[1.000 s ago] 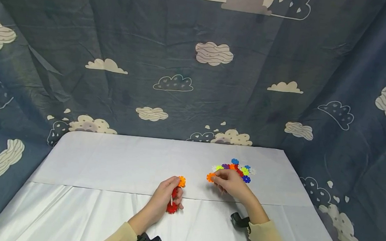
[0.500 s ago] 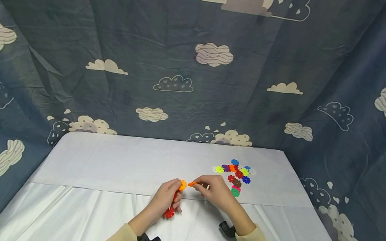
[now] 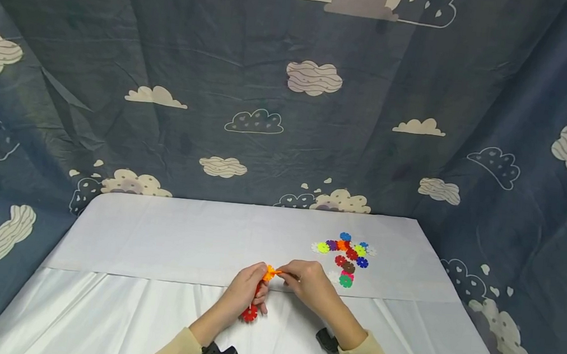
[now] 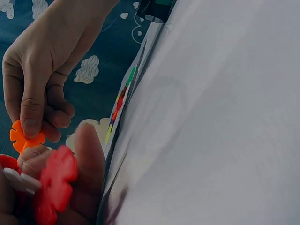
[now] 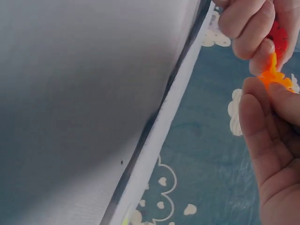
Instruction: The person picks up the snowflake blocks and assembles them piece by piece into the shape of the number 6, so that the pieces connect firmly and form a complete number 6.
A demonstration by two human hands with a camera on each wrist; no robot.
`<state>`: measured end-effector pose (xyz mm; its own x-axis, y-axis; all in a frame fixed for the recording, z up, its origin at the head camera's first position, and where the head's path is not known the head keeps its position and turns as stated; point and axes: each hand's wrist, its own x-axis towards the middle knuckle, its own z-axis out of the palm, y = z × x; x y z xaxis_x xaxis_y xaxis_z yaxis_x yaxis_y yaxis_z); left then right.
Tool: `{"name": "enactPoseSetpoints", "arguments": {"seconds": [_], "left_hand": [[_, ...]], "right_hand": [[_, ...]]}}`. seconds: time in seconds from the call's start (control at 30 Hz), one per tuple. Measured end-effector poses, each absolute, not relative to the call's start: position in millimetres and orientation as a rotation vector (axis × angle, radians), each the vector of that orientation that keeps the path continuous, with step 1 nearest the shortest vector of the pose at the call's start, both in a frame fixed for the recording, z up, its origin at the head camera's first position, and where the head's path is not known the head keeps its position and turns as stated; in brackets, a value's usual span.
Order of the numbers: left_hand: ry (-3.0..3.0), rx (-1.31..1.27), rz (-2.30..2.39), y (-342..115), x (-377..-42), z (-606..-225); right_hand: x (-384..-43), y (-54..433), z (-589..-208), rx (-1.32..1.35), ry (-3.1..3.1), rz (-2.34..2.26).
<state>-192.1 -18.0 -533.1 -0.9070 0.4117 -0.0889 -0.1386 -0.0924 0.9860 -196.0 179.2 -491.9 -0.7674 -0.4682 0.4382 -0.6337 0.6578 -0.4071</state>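
In the head view my left hand (image 3: 235, 292) grips a joined set of flower-shaped plastic building discs. A red disc (image 3: 249, 313) sticks out at its lower end and a light-orange disc (image 3: 268, 273) at its upper end. The left wrist view also shows a white disc (image 4: 21, 180) edge-on between red ones; fingers hide the rest. My right hand (image 3: 315, 286) pinches an orange disc (image 4: 19, 137) between thumb and forefinger. Its edge meets the light-orange disc; whether the two are slotted together I cannot tell.
Loose discs lie in a cluster on the white-covered table (image 3: 156, 239) to the right, among them a green disc (image 3: 345, 282), a brown disc (image 3: 348, 267) and a blue disc (image 3: 345, 236). A dark cloud-print curtain (image 3: 256, 146) stands behind and at both sides.
My right hand has carried the orange disc left from beside the cluster to the light-orange disc and turned it edge-on. The left hand has stayed nearly in place, still holding its discs.
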Motion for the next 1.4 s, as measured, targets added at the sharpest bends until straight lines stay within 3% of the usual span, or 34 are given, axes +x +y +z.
{"name": "enactPoseSetpoints", "arguments": {"seconds": [0.73,0.87,1.07,1.2,1.4], "left_hand": [[1.863,0.142,2.061,-22.0,-197.6,-534.1],[1.853,0.111,2.105,-23.2,-198.1,-535.3],[1.847,0.056,2.152,-28.8,-201.4,-536.6],[1.796,0.031,2.192,-29.2,-202.6,-536.6],[1.76,0.026,2.213,-29.7,-203.5,-535.5]], "right_hand": [[-201.4,181.2,-491.9,0.875,-2.621,0.712],[-214.0,208.1,-482.7,0.709,-2.837,0.948],[-236.5,292.2,-477.3,0.253,-3.166,1.216],[-236.8,329.3,-484.0,0.147,-3.317,1.153],[-239.5,334.6,-496.0,0.199,-3.319,1.069]]}}
